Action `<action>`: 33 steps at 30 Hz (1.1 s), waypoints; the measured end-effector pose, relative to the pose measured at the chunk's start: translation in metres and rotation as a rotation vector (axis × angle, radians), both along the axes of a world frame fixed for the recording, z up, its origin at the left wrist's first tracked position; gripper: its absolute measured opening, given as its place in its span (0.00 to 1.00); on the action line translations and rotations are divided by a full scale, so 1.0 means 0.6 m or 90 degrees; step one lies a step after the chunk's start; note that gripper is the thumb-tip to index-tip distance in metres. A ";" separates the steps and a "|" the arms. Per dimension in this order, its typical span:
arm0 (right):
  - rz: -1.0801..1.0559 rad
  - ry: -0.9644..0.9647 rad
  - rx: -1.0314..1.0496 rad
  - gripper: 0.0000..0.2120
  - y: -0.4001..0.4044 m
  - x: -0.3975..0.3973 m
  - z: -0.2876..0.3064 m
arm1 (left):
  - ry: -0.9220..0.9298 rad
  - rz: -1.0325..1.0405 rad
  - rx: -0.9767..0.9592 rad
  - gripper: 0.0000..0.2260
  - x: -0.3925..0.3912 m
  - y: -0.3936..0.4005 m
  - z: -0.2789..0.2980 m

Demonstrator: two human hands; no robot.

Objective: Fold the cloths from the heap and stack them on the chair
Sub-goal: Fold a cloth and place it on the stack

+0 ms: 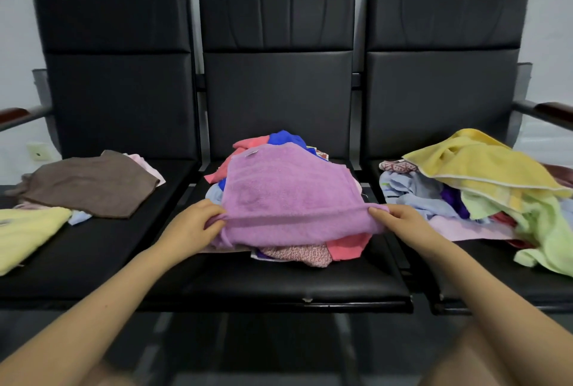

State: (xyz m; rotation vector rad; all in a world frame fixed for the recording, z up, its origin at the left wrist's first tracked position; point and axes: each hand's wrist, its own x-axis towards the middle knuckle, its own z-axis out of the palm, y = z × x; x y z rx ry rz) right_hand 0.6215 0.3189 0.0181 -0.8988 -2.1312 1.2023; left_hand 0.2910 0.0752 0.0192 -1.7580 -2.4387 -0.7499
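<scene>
Left hand point(198, 220) and right hand point(395, 220): near corners of purple towel point(288, 193) are pinched, one each. Towel is spread over mixed heap point(297, 252) on middle chair point(279, 286).

No readable text, brand, number or sign is showing anywhere. A small pale tag point(250, 153) is lying at the far edge of the purple towel point(285, 190), but whatever is printed on it is too small and blurred to read. The patterned cloth point(297, 253) peeking out under the towel's near edge is showing only a print, no letters.
</scene>
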 end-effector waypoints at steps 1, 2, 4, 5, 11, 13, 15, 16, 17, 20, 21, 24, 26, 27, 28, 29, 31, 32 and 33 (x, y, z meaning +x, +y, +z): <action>-0.002 0.003 -0.001 0.13 -0.002 -0.002 0.000 | -0.011 0.021 0.018 0.04 0.004 -0.001 -0.001; -0.002 0.003 -0.002 0.14 -0.002 -0.004 -0.001 | -0.022 0.045 0.027 0.04 0.006 0.000 -0.006; 0.009 -0.018 0.006 0.16 0.001 -0.006 -0.006 | -0.038 0.090 0.004 0.04 0.018 0.005 -0.021; 0.014 -0.046 0.017 0.18 0.002 -0.006 -0.010 | -0.048 0.108 -0.030 0.05 0.025 0.008 -0.032; 0.032 -0.127 -0.005 0.14 0.011 -0.008 -0.036 | -0.089 0.256 -0.058 0.16 0.031 0.005 -0.046; 0.032 -0.126 -0.002 0.14 0.015 -0.010 -0.041 | -0.070 0.308 -0.084 0.20 0.024 -0.001 -0.037; 0.033 -0.129 0.007 0.16 0.019 -0.012 -0.044 | -0.092 0.320 -0.113 0.21 0.023 -0.004 -0.036; 0.034 -0.128 0.009 0.17 0.020 -0.013 -0.045 | -0.114 0.317 -0.112 0.20 0.024 -0.004 -0.039; 0.035 -0.127 0.011 0.17 0.022 -0.014 -0.046 | -0.135 0.309 -0.100 0.19 0.025 -0.003 -0.044; 0.033 -0.125 0.009 0.16 0.025 -0.018 -0.048 | -0.169 0.281 -0.043 0.13 0.035 0.002 -0.054; 0.035 -0.126 0.009 0.16 0.025 -0.020 -0.047 | -0.177 0.274 -0.034 0.11 0.038 0.004 -0.054; 0.039 -0.130 0.025 0.17 0.024 -0.025 -0.045 | -0.210 0.262 -0.031 0.07 0.039 0.004 -0.055; 0.040 -0.135 0.044 0.19 0.021 -0.030 -0.042 | -0.258 0.259 -0.013 0.05 0.033 0.005 -0.056; 0.041 -0.138 0.052 0.20 0.021 -0.031 -0.042 | -0.298 0.257 0.007 0.04 0.030 0.006 -0.057; 0.041 -0.141 0.058 0.20 0.022 -0.033 -0.043 | -0.352 0.254 0.037 0.03 0.027 0.008 -0.057; 0.042 -0.144 0.063 0.21 0.022 -0.034 -0.044 | -0.418 0.249 0.070 0.04 0.027 0.009 -0.055; 0.041 -0.147 0.066 0.21 0.022 -0.035 -0.045 | -0.553 0.240 0.133 0.05 0.031 0.010 -0.050; 0.041 -0.145 0.066 0.21 0.023 -0.035 -0.046 | -0.605 0.237 0.155 0.05 0.032 0.011 -0.046; 0.042 -0.144 0.067 0.21 0.023 -0.034 -0.046 | -0.651 0.236 0.171 0.05 0.032 0.011 -0.041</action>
